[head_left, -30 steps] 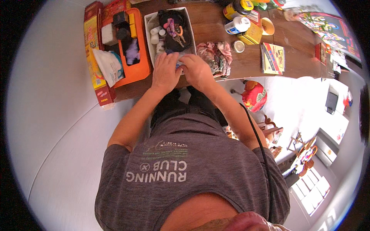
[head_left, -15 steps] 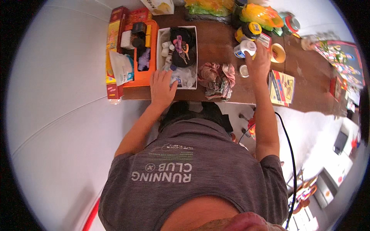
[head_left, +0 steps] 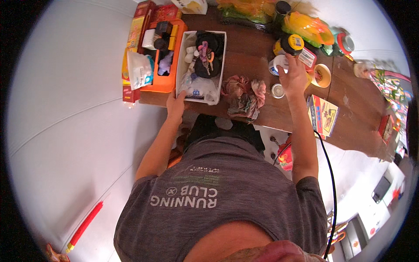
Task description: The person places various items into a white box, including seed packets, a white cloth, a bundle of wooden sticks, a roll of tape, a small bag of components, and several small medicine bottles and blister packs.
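Observation:
My left hand [head_left: 176,105] is closed at the near left corner of a white open box [head_left: 223,65], thumb and fingers pinching its wall. Inside the box lie keys [head_left: 210,64] with a purple tag, small white bottles [head_left: 190,55], a black round item and a clear plastic bag [head_left: 201,88]. My right hand [head_left: 295,78] curls around the top of a white plastic bottle [head_left: 276,66], fingers closed on it. Just nearer to me sits a small round silver-topped container [head_left: 277,91]. Behind the bottle stands a black jar with a yellow lid [head_left: 293,44].
An orange organizer [head_left: 173,65] with boxes stands left of the white box. A crumpled cloth [head_left: 244,98] lies between my hands. Right are a yellow cup [head_left: 322,76] and booklets [head_left: 324,115]. Plastic bags [head_left: 307,28] line the back. A black cable [head_left: 332,183] hangs beside my right arm.
My left hand has slid from over the white box's near left edge down to its corner and closed there. My right hand remains at the white bottle. The view has shifted slightly.

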Action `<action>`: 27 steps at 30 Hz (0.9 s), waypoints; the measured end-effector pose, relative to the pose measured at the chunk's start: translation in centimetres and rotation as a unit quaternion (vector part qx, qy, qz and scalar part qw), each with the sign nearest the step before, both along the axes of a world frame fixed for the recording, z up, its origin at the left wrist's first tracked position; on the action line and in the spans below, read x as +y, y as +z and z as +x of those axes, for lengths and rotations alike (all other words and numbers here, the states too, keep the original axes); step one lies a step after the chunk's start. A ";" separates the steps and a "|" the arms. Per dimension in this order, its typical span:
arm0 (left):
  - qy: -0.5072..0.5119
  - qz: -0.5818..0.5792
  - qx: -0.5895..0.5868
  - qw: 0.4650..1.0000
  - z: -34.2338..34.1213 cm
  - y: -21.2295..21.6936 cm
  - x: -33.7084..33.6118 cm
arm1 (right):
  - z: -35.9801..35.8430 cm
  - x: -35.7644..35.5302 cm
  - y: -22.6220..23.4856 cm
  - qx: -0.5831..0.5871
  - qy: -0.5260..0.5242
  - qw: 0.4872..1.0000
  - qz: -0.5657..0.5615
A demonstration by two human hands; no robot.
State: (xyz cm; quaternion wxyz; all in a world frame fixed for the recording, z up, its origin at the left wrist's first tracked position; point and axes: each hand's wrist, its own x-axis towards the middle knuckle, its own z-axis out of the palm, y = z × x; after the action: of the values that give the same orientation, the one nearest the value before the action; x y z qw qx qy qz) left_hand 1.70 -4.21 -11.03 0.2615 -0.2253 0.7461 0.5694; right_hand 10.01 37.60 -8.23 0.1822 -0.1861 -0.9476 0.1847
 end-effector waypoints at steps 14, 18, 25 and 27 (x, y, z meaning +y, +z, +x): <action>0.073 0.096 -0.053 0.991 -1.8 -1.2 -1.6 | -11.4 -6.8 4.7 0.109 0.024 0.993 -0.035; 0.052 0.112 -0.049 0.991 -1.7 -2.0 -2.5 | -16.9 -8.3 3.5 0.101 0.033 0.994 -0.034; 0.037 0.138 -0.062 0.988 -1.7 -1.4 -3.1 | -22.3 -10.7 0.6 0.039 0.048 0.997 -0.049; 0.037 0.143 -0.063 0.987 -1.7 -1.3 -3.2 | -22.8 -11.2 -0.1 -0.001 0.054 0.996 -0.069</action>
State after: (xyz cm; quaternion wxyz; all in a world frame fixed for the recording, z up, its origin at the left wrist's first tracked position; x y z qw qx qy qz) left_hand -0.04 -7.45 -12.37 0.3164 -0.2489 0.6303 0.6639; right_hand -12.80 26.39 -8.38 0.1577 -0.1466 -0.9415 0.2593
